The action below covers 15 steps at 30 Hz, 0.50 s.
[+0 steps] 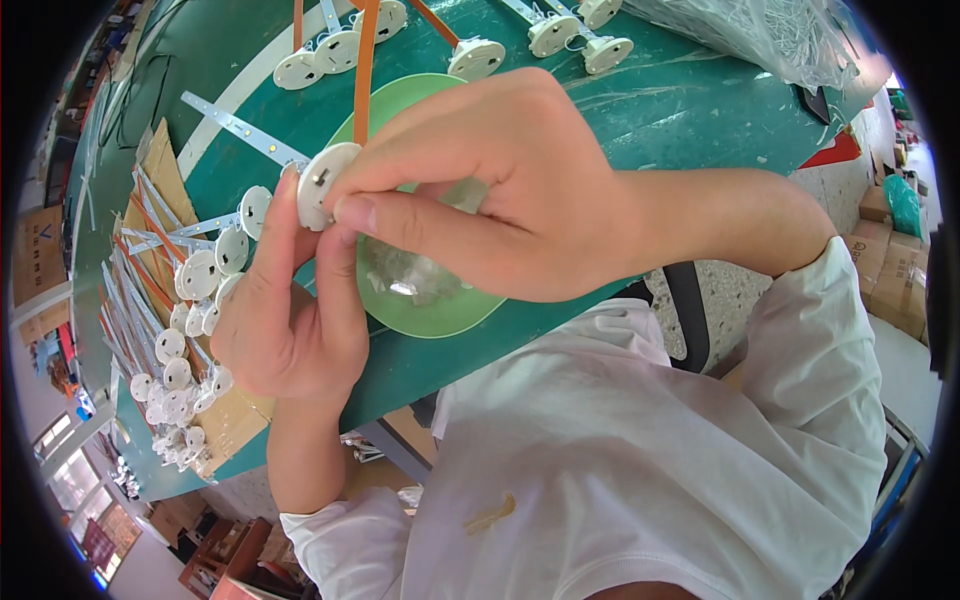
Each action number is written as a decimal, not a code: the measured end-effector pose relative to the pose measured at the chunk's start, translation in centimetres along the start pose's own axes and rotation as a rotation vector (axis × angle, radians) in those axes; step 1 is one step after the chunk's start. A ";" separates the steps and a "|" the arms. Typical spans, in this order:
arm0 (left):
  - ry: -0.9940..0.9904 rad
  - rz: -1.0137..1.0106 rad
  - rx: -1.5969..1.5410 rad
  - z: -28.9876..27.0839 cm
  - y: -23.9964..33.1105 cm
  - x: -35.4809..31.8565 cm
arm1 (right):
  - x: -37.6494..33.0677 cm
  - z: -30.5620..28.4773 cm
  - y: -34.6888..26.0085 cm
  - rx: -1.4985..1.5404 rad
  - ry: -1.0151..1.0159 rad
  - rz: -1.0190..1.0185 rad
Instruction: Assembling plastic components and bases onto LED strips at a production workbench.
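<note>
Both my hands meet on one small white round cap (322,180) fixed to the end of a thin metal strip (240,128). My left hand (290,320) pinches the cap from below with thumb and fingers. From above, my right hand (500,190) presses on it with the thumb and forefinger. They hold it over a light green bowl (440,310) with small clear parts inside, standing on the green table (680,110).
A pile of similar strips with white round caps (190,330) lies on cardboard (160,170) at my left. More capped strips (560,35) and orange strips (364,70) lie at the far side. A clear plastic bag (770,30) sits far right.
</note>
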<state>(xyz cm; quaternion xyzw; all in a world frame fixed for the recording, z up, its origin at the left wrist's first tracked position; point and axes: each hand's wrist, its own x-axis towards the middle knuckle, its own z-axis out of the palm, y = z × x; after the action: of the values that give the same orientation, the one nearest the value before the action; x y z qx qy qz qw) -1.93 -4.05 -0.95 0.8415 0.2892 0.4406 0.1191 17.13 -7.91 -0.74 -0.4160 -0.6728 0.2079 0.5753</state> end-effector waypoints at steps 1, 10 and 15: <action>-0.001 -0.002 0.000 -0.1 0.0 0.0 | 0.0 0.0 0.1 0.007 -0.020 0.020; 0.041 0.008 -0.173 -0.1 -0.6 -0.2 | -0.1 -0.1 -0.3 0.006 -0.025 0.076; 0.048 -0.077 -0.316 -0.1 -0.5 -0.3 | 0.0 0.0 -0.1 -0.017 -0.001 0.007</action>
<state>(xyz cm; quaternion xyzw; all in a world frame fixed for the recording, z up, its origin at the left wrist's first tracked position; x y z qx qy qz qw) -2.38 -3.84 -1.36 0.7898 0.2513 0.4955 0.2598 17.11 -8.00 -0.64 -0.4230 -0.6734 0.2043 0.5709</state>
